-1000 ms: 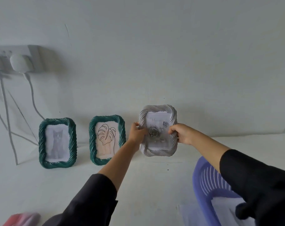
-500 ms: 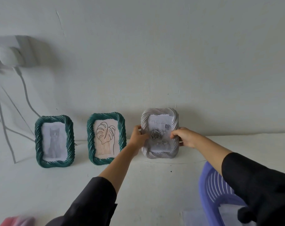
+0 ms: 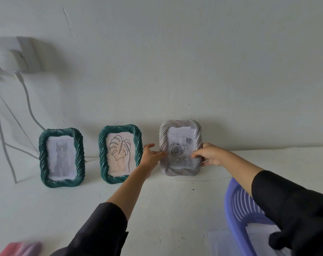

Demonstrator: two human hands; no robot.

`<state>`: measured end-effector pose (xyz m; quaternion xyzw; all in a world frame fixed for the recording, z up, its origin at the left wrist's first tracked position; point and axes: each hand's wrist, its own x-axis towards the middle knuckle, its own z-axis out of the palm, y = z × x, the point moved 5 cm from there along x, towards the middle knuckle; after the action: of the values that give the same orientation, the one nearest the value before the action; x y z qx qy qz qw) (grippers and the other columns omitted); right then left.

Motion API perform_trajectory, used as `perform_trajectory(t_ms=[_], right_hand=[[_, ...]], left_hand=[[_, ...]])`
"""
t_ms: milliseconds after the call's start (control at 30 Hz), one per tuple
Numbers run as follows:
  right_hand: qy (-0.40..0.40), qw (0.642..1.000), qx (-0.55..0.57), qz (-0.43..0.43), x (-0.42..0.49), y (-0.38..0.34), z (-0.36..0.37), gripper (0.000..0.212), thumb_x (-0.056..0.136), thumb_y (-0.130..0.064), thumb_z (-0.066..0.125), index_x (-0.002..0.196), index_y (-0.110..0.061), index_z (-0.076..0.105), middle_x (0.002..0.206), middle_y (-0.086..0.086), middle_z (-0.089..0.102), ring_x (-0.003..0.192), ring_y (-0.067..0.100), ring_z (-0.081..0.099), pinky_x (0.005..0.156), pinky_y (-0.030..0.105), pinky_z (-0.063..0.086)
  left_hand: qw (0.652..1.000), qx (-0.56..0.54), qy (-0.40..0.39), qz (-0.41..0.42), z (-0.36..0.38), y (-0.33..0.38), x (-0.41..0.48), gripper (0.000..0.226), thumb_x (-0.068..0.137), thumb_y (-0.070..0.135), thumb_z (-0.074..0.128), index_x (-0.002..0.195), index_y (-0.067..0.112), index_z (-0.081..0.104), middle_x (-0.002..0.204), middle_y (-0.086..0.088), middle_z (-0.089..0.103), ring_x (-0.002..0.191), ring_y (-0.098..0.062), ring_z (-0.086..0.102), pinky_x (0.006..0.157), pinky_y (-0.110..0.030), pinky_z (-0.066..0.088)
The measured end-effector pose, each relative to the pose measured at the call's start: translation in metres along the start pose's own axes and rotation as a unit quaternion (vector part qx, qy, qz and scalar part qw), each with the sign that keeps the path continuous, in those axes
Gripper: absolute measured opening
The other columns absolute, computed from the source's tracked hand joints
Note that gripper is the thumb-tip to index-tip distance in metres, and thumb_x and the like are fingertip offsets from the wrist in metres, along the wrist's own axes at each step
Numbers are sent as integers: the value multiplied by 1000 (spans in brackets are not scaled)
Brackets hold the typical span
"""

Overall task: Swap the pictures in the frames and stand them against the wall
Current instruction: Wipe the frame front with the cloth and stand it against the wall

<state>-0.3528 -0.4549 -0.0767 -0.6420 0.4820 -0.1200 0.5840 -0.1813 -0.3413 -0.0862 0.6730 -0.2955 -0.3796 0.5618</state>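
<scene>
A white table (image 3: 166, 209) runs up to a plain white wall (image 3: 175, 61). High on the left of the wall is a white socket (image 3: 22, 52) with a round white plug (image 3: 7, 60) in it, and white cords (image 3: 27, 102) hang down from there.

Three frames stand in a row with their tops against the wall. The left green frame (image 3: 62, 157) holds a grey cat picture. The middle green frame (image 3: 121, 153) holds a leaf drawing. The grey frame (image 3: 181, 147) on the right holds a rose picture. It has small writing at the top that seems to start with "Rose", but the rest is too blurry to read.

The left hand (image 3: 152, 157) touches the grey frame's left edge with loose, partly spread fingers. The right hand (image 3: 209, 154) pinches its right edge.

A purple basket (image 3: 236, 206) with white paper inside sits at the lower right. Something pink and blurry (image 3: 20, 248) is at the lower left.
</scene>
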Motion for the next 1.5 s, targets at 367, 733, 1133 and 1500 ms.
perform_trajectory(t_ms=[367, 733, 1133, 1500], right_hand=[[7, 1000, 5, 10, -10, 4, 1, 17, 84, -1, 59, 80, -17, 54, 77, 3, 61, 70, 15, 58, 73, 31, 49], [3, 1000, -18, 18, -18, 6, 2, 18, 84, -4, 62, 79, -18, 51, 80, 2, 61, 87, 22, 57, 89, 40, 45], [-3, 1000, -28, 12, -21, 7, 1, 16, 84, -2, 62, 87, -15, 53, 81, 3, 61, 77, 18, 58, 88, 39, 46], [-6, 998, -69, 3, -29, 8, -1, 23, 83, 5, 59, 81, -17, 51, 84, 4, 59, 84, 20, 56, 90, 38, 46]], left_hand=[[1000, 25, -14, -3, -3, -2, -4, 71, 84, 8, 66, 141, 8, 23, 105, -11, 62, 101, -23, 55, 92, -38, 41], [999, 32, -6, -3, -4, -4, -11, 73, 85, 7, 65, 142, 8, 20, 84, 0, 57, 98, -23, 55, 85, -33, 39], [1000, 30, 0, -4, -4, -6, -13, 71, 85, 6, 64, 142, 7, 22, 88, 1, 57, 101, -23, 55, 86, -34, 40], [999, 34, 3, 1, -1, -5, -22, 67, 85, 3, 63, 141, 6, 26, 120, -18, 59, 103, -23, 54, 100, -43, 40]])
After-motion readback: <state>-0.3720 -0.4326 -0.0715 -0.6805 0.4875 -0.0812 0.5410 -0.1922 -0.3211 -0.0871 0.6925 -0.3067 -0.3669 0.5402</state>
